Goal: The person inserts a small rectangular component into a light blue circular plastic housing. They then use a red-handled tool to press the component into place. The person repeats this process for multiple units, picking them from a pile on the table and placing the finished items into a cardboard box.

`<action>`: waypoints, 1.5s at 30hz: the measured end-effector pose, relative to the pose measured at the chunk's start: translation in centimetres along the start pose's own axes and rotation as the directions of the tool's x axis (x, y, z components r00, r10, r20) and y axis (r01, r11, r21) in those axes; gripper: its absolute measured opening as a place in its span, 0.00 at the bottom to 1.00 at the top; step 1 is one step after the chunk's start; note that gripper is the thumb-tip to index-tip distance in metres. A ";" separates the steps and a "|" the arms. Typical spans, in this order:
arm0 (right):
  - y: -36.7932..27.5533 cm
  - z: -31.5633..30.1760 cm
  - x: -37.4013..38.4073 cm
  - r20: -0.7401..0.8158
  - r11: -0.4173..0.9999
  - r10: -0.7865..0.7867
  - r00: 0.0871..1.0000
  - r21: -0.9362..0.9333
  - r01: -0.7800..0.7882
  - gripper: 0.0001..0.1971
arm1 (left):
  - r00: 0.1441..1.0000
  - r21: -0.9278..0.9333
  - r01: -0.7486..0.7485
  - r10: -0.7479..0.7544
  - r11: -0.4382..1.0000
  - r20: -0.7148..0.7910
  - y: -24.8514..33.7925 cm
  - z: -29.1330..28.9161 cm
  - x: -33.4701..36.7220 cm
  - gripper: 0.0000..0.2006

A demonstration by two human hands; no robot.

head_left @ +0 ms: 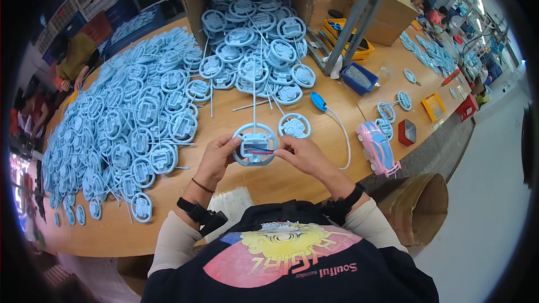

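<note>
A light-blue toy steering wheel (pixel 255 163) with a long thin rod is held over the table, its open housing facing up. My left hand (pixel 216 156) grips the wheel's left rim, thumb on top. At the right rim, my right hand (pixel 302 155) has its fingers closed on thin red and blue wires (pixel 261 150) that cross the housing. Whether those fingers also grip the rim is hidden. Just beyond the right hand lies another light-blue wheel (pixel 294 125), flat on the table.
A large pile of light-blue wheels (pixel 147 109) covers the left; more spill from a cardboard box (pixel 193 8). To the right are a blue-headed tool with a white cord (pixel 319 101), a blue bin (pixel 359 78), a pink toy car (pixel 376 148) and a metal post (pixel 359 19).
</note>
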State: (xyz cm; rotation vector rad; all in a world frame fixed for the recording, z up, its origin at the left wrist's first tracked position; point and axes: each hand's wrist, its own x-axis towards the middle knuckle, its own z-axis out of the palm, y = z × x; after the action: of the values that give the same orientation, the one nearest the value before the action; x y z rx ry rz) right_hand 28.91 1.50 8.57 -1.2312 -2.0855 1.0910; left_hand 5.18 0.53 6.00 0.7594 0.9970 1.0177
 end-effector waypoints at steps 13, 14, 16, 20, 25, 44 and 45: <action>0.8 1.2 -0.4 0.021 0.998 -0.017 1.000 0.054 0.016 0.10 | 0.984 -0.371 0.101 -0.038 0.923 0.172 -3.1 0.5 -0.1 0.21; 1.1 1.5 -0.3 0.029 0.998 -0.021 0.999 0.056 0.019 0.10 | 0.983 -0.372 0.100 -0.035 0.923 0.178 -3.2 0.6 -0.1 0.21; 1.8 2.0 -0.2 0.054 1.000 -0.011 0.998 0.023 0.010 0.11 | 0.989 -0.339 0.099 -0.054 0.936 0.139 -4.0 0.0 -0.1 0.20; 5.3 3.8 -0.6 0.053 0.995 0.018 0.998 -0.103 -0.012 0.13 | 0.989 0.194 0.143 -0.148 0.970 0.010 -6.2 -6.7 2.6 0.17; 6.7 2.6 0.7 -0.135 0.900 0.115 0.984 -0.405 -0.161 0.15 | 0.881 -0.314 -0.416 0.293 0.853 -0.370 1.9 -18.6 3.8 0.19; 0.6 1.7 2.3 -0.174 0.961 -0.021 0.985 0.268 0.068 0.13 | 0.953 -0.265 0.092 -0.008 0.960 0.303 -4.2 0.6 0.8 0.27; 0.3 1.6 2.1 -0.174 0.936 -0.042 0.984 0.338 0.100 0.13 | 0.964 -0.288 0.065 0.014 0.955 0.264 -4.4 0.2 1.1 0.27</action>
State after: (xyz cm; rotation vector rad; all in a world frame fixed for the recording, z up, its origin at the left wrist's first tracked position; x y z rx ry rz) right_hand 26.88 2.85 7.39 -1.0264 -1.7106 1.2161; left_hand 7.03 -0.05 1.89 0.6118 0.6060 0.9856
